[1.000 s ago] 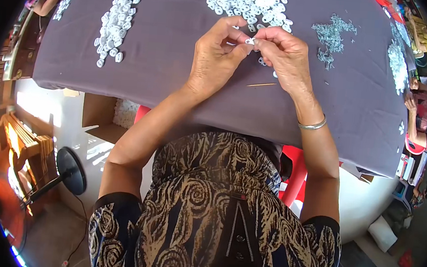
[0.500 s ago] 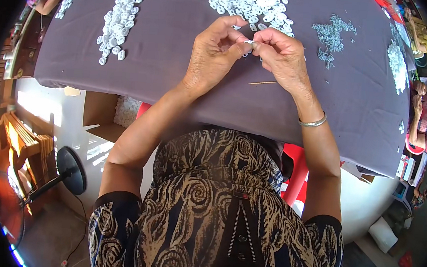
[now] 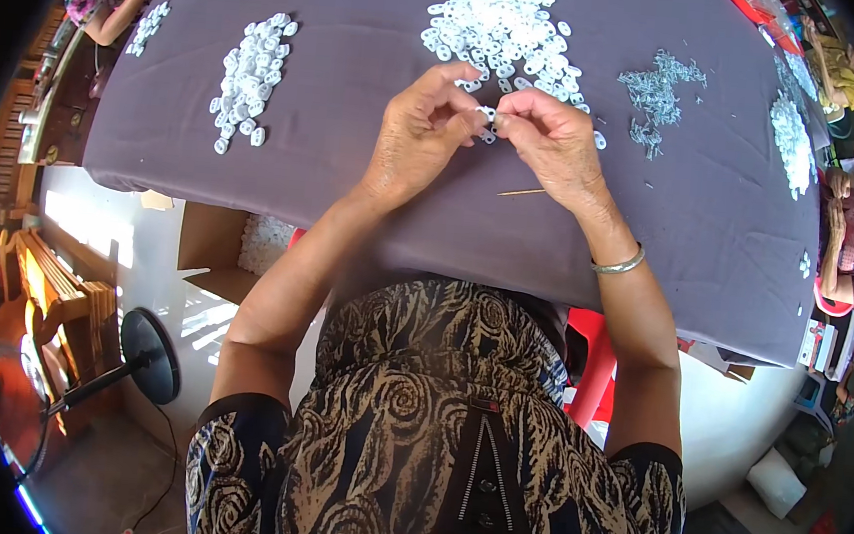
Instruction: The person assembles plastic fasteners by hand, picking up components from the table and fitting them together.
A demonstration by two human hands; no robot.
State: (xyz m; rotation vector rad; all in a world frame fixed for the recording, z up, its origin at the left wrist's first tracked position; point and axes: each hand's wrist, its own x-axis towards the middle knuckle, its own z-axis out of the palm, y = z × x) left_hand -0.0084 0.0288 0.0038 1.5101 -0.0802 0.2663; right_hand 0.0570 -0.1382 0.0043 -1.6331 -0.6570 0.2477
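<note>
My left hand (image 3: 417, 136) pinches a small white oval plastic piece with holes (image 3: 487, 116) between thumb and fingertips. Closed at the piece's right side is my right hand (image 3: 562, 149), thumb against forefinger; whatever is between those tips is too small to make out. Just beyond both hands spreads a large heap of similar white pieces (image 3: 501, 22). To the right lies a pile of small silvery metal parts, like screws or pins (image 3: 662, 90). A thin wooden stick (image 3: 520, 191) rests on the cloth below my right hand, partly covered by it.
A dark cloth covers the table (image 3: 335, 164). At left is a smaller pile of white pieces (image 3: 251, 77); another pile (image 3: 790, 145) sits at the far right. Co-workers are at both sides. An open cardboard box (image 3: 210, 240) and a black round fan base (image 3: 151, 356) stand below.
The whole view has shifted, so the table things appear lower. My fingers have turned the white piece, and its holes now show. Both hands stay close together.
</note>
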